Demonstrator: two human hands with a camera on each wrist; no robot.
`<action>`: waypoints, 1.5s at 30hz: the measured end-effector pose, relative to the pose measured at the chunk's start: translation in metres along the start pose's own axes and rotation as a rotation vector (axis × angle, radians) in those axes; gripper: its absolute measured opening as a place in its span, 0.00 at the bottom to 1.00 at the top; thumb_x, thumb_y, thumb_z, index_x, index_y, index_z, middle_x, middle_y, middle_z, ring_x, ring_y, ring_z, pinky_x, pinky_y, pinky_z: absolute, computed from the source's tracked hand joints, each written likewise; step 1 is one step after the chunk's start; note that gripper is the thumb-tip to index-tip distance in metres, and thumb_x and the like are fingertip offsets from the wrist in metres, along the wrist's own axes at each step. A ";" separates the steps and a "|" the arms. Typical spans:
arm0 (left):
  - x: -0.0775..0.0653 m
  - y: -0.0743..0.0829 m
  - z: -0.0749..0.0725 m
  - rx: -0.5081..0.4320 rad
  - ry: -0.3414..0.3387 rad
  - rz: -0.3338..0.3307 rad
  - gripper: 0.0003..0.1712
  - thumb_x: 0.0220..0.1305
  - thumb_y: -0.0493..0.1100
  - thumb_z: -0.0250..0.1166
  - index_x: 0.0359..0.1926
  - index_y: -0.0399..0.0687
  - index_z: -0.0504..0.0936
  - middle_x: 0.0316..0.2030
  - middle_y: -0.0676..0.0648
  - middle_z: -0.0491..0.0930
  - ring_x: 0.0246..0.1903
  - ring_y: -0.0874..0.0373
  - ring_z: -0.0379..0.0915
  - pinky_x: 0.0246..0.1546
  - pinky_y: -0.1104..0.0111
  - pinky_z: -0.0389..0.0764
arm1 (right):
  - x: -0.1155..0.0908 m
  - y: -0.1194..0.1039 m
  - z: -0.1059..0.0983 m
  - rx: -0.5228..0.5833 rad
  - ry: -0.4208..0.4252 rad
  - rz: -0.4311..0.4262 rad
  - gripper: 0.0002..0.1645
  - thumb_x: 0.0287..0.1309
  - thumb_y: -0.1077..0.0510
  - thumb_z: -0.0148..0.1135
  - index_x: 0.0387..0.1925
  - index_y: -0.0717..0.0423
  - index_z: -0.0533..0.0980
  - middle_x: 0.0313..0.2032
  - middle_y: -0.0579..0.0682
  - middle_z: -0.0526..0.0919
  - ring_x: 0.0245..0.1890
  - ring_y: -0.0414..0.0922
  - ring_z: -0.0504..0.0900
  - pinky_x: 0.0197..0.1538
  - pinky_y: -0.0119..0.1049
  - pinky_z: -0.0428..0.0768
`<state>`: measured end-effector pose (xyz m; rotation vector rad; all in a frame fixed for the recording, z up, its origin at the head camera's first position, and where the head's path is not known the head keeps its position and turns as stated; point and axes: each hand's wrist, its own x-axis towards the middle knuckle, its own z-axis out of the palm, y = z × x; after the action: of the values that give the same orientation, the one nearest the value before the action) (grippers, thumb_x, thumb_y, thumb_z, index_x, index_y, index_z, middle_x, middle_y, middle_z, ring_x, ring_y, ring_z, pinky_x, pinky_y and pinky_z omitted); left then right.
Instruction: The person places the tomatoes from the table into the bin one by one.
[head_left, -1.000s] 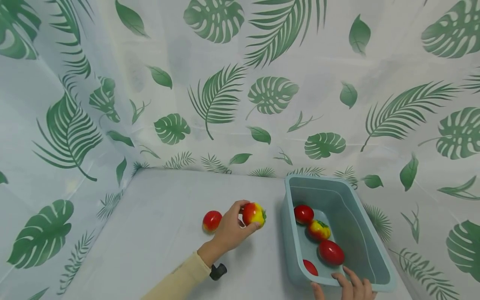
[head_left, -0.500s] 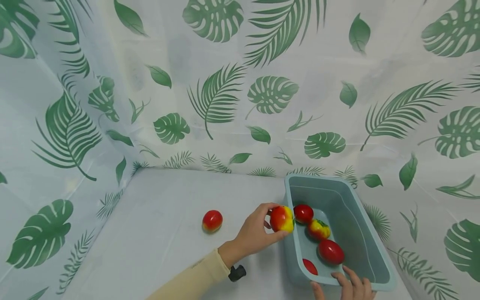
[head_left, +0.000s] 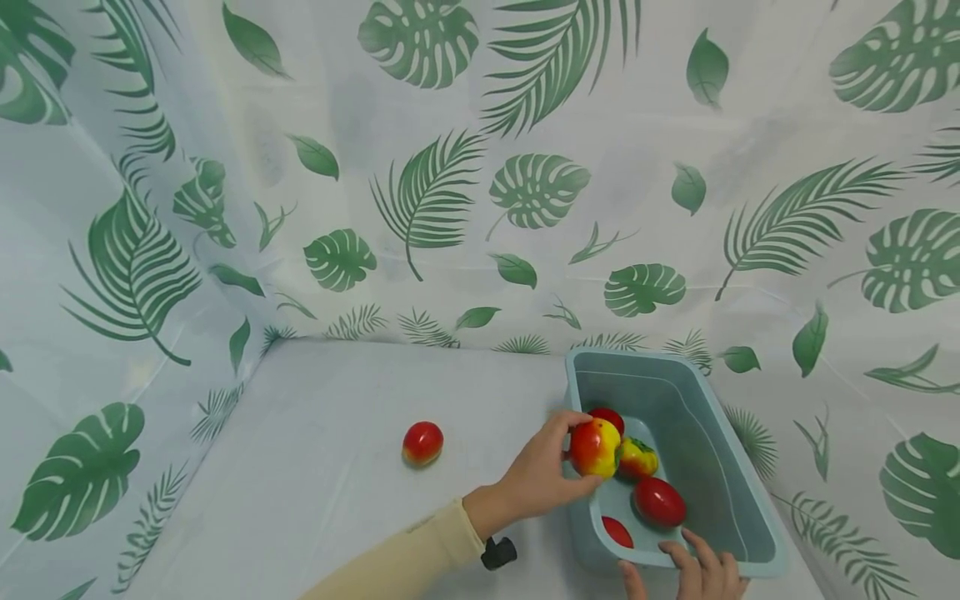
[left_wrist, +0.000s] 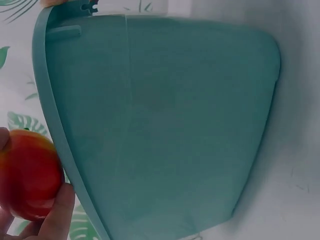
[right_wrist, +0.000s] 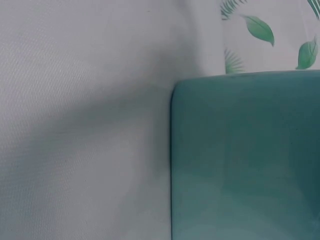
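My left hand (head_left: 536,475) pinches a red-and-yellow fruit with a green leafy top (head_left: 596,448) between thumb and fingers. It is over the left rim of a blue-green plastic bin (head_left: 585,500). In the left wrist view the same fruit (left_wrist: 30,175) shows beside the bin rim (left_wrist: 60,135). My right hand (head_left: 701,571) grips the bin's near rim, fingers hooked over its edge. Inside the bin lie a red fruit (head_left: 660,502), a similar red-and-yellow fruit (head_left: 637,458), another red one (head_left: 617,532) partly behind the wall, and one (head_left: 609,416) partly hidden by the held fruit.
One red fruit with a yellowish underside (head_left: 423,442) sits on the white tabletop (head_left: 337,483), left of the bin. A leaf-print sheet (head_left: 450,192) hangs behind and along the sides. A black strap mount (head_left: 498,552) is on my left wrist.
My left hand has carried the red-and-yellow fruit rightward from above the tabletop to over the bin's left rim. The right hand stays on the near rim.
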<state>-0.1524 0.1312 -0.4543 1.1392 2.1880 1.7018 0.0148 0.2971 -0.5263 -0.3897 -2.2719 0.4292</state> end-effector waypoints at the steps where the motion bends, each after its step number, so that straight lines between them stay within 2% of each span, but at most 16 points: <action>1: 0.001 0.001 0.001 0.004 -0.005 0.002 0.39 0.58 0.44 0.71 0.66 0.55 0.61 0.59 0.55 0.67 0.55 0.67 0.68 0.50 0.78 0.75 | 0.000 0.000 0.000 0.000 -0.001 0.000 0.41 0.26 0.48 0.81 0.44 0.63 0.74 0.55 0.68 0.72 0.55 0.65 0.61 0.63 0.66 0.54; 6: 0.004 0.004 0.006 0.018 -0.029 0.009 0.39 0.58 0.43 0.71 0.66 0.55 0.60 0.60 0.54 0.66 0.56 0.66 0.68 0.49 0.79 0.75 | 0.000 0.001 0.002 0.007 0.002 -0.008 0.41 0.26 0.48 0.81 0.44 0.63 0.74 0.55 0.67 0.72 0.54 0.65 0.61 0.62 0.66 0.55; 9: 0.006 0.006 0.008 0.035 -0.038 0.023 0.39 0.58 0.44 0.71 0.66 0.54 0.60 0.61 0.54 0.66 0.56 0.67 0.67 0.49 0.80 0.74 | 0.000 0.003 0.003 0.019 0.016 -0.029 0.40 0.30 0.43 0.78 0.44 0.64 0.74 0.55 0.68 0.73 0.52 0.65 0.62 0.59 0.66 0.57; 14: 0.008 0.010 0.012 0.064 -0.049 0.051 0.40 0.58 0.44 0.71 0.66 0.54 0.60 0.63 0.53 0.65 0.57 0.67 0.66 0.49 0.81 0.73 | 0.001 0.005 0.004 0.046 0.044 -0.061 0.46 0.47 0.26 0.62 0.43 0.66 0.75 0.53 0.68 0.73 0.51 0.66 0.62 0.54 0.63 0.57; 17: 0.010 0.013 0.014 0.091 -0.055 0.077 0.41 0.57 0.44 0.72 0.67 0.53 0.60 0.64 0.53 0.64 0.57 0.67 0.66 0.49 0.83 0.73 | 0.000 0.005 0.006 0.058 0.058 -0.063 0.50 0.50 0.21 0.54 0.43 0.67 0.74 0.53 0.69 0.73 0.51 0.67 0.61 0.56 0.64 0.56; 24: 0.019 0.015 0.021 0.121 -0.066 0.121 0.41 0.57 0.44 0.72 0.67 0.51 0.59 0.62 0.52 0.66 0.55 0.69 0.67 0.47 0.85 0.72 | 0.001 0.007 0.008 0.064 0.080 -0.072 0.50 0.50 0.21 0.53 0.41 0.67 0.75 0.52 0.70 0.74 0.51 0.68 0.62 0.58 0.65 0.55; 32: 0.024 0.011 0.028 0.127 -0.071 0.121 0.41 0.58 0.44 0.72 0.68 0.52 0.59 0.61 0.52 0.66 0.55 0.70 0.67 0.48 0.85 0.71 | 0.001 0.008 0.008 0.071 0.083 -0.083 0.50 0.51 0.22 0.54 0.40 0.68 0.75 0.51 0.70 0.75 0.49 0.68 0.62 0.56 0.63 0.57; 40: 0.025 0.014 0.027 0.143 -0.072 0.132 0.41 0.58 0.45 0.71 0.68 0.52 0.59 0.62 0.53 0.66 0.55 0.70 0.67 0.50 0.85 0.71 | 0.000 0.005 0.008 0.056 0.084 -0.066 0.50 0.51 0.21 0.53 0.41 0.68 0.74 0.53 0.69 0.73 0.51 0.67 0.61 0.60 0.64 0.55; 45: 0.025 0.015 0.025 0.208 -0.126 0.110 0.46 0.61 0.55 0.68 0.74 0.54 0.55 0.71 0.57 0.60 0.65 0.66 0.61 0.56 0.78 0.71 | 0.000 0.006 0.008 0.047 0.084 -0.055 0.51 0.51 0.21 0.53 0.42 0.68 0.74 0.53 0.70 0.73 0.53 0.68 0.61 0.64 0.65 0.53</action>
<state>-0.1496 0.1676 -0.4417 1.4003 2.3038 1.4213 0.0099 0.3004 -0.5341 -0.3146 -2.1816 0.4294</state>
